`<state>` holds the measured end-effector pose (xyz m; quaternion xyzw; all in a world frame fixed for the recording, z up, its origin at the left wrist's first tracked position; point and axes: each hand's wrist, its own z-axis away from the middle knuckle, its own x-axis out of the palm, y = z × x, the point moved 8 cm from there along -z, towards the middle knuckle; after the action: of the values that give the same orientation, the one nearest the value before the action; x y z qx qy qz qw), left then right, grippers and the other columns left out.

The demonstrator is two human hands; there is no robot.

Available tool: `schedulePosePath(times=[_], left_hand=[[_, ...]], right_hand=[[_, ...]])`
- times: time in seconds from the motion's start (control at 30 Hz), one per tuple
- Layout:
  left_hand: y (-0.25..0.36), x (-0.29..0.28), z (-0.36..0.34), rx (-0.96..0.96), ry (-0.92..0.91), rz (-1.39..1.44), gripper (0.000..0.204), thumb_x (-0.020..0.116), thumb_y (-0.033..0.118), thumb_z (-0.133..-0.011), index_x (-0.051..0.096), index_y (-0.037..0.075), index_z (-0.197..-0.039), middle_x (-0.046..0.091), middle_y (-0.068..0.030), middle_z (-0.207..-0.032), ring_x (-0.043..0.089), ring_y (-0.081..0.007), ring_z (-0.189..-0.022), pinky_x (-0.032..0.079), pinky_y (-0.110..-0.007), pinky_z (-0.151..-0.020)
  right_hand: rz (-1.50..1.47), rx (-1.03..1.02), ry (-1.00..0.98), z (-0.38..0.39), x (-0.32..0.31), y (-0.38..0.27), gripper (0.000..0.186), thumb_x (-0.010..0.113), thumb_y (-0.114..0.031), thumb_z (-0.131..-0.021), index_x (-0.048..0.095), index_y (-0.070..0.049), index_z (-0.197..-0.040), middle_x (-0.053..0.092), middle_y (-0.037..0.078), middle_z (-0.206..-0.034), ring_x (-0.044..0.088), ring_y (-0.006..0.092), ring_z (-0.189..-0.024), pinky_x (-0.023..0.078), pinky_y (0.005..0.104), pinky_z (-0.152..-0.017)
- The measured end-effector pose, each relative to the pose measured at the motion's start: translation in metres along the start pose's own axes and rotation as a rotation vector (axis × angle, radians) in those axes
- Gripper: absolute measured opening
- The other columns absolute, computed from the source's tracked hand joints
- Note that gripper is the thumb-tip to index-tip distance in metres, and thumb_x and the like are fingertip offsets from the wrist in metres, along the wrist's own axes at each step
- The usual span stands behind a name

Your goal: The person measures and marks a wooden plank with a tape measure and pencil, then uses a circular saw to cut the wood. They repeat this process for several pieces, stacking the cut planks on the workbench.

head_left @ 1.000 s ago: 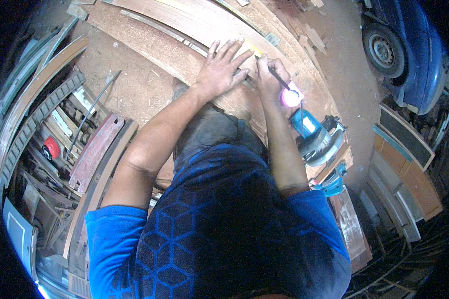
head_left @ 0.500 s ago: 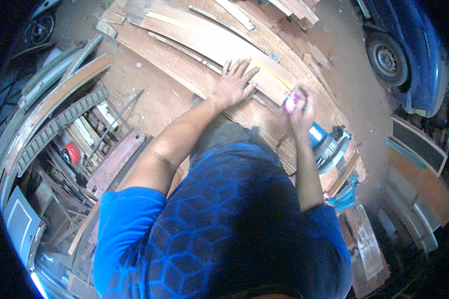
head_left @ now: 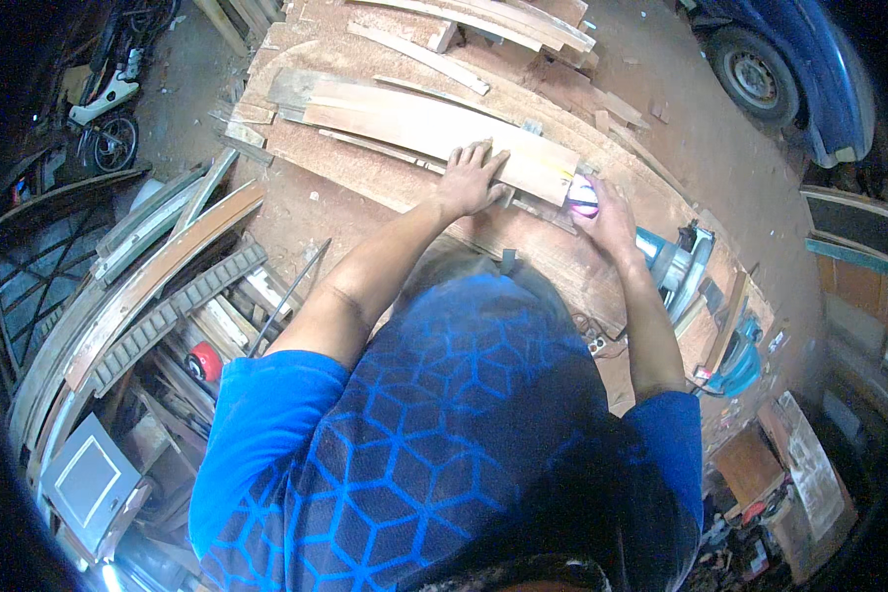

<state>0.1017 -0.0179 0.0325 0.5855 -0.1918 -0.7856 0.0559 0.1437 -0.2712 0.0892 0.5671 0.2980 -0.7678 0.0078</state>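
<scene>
A pale wooden board [head_left: 385,120] lies across the workbench. My left hand [head_left: 472,178] rests on its near edge, palm down with the fingers somewhat spread, holding nothing. At the board's right end, my right hand [head_left: 607,219] is closed around a tape measure [head_left: 583,197] with a pink, white and dark round case. A short stretch of yellow blade [head_left: 567,177] shows between the case and the board. Beneath the near edge of the board runs a narrow wooden strip [head_left: 380,148].
Right of my right hand sits a teal power tool [head_left: 664,261], with a second teal tool [head_left: 735,363] nearer me. Loose planks [head_left: 419,57] lie on the far side. Stacked timber [head_left: 158,296] fills the left; a blue car [head_left: 809,79] stands at far right.
The yellow blade, earlier stretched along the board, now shows only near its right end. The tape case is now against that end. My left hand stays on the board; the view has shifted.
</scene>
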Motion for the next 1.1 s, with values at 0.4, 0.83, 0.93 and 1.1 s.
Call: schedulePosePath(times=[0.4, 0.83, 0.93, 1.1], left_hand=[[-0.164, -0.043, 0.074, -0.255, 0.402, 0.535, 0.039, 0.066, 0.030, -0.093, 0.068, 0.003, -0.121, 0.062, -0.0264, -0.127, 0.055, -0.0422, -0.125, 0.043, -0.049, -0.110], [-0.499, -0.059, 0.112, -0.974, 0.570, 0.863, 0.046, 0.062, 0.040, -0.095, 0.073, 0.000, -0.116, 0.076, -0.0205, -0.108, 0.072, -0.0278, -0.103, 0.053, -0.038, -0.093], [-0.513, -0.043, 0.089, -1.012, 0.471, 1.046, 0.043, 0.063, 0.040, -0.095, 0.075, 0.003, -0.114, 0.076, -0.0172, -0.108, 0.072, -0.0257, -0.101, 0.053, -0.037, -0.092], [-0.515, -0.025, 0.067, -0.986, 0.390, 1.184, 0.033, 0.068, 0.033, -0.097, 0.076, 0.005, -0.112, 0.077, -0.0109, -0.105, 0.070, -0.0209, -0.097, 0.053, -0.035, -0.089]], right_hand=[[-0.058, 0.185, -0.025, 0.002, -0.017, -0.016, 0.058, 0.079, -0.029, -0.078, 0.059, -0.010, -0.129, 0.069, 0.018, -0.112, 0.067, 0.0393, -0.107, 0.055, 0.0485, -0.087], [0.096, 0.232, -0.278, -0.021, -0.021, -0.080, 0.085, 0.073, -0.009, -0.072, 0.049, -0.021, -0.152, 0.057, 0.021, -0.118, 0.058, 0.0403, -0.112, 0.047, 0.0468, -0.100], [0.145, 0.183, -0.299, -0.025, -0.018, -0.094, 0.084, 0.071, -0.007, -0.073, 0.048, -0.023, -0.152, 0.057, 0.021, -0.118, 0.057, 0.0402, -0.112, 0.047, 0.0466, -0.100], [0.176, 0.224, -0.408, -0.022, -0.006, -0.107, 0.084, 0.068, -0.005, -0.075, 0.045, -0.026, -0.154, 0.054, 0.022, -0.121, 0.056, 0.0416, -0.113, 0.046, 0.0472, -0.101]])
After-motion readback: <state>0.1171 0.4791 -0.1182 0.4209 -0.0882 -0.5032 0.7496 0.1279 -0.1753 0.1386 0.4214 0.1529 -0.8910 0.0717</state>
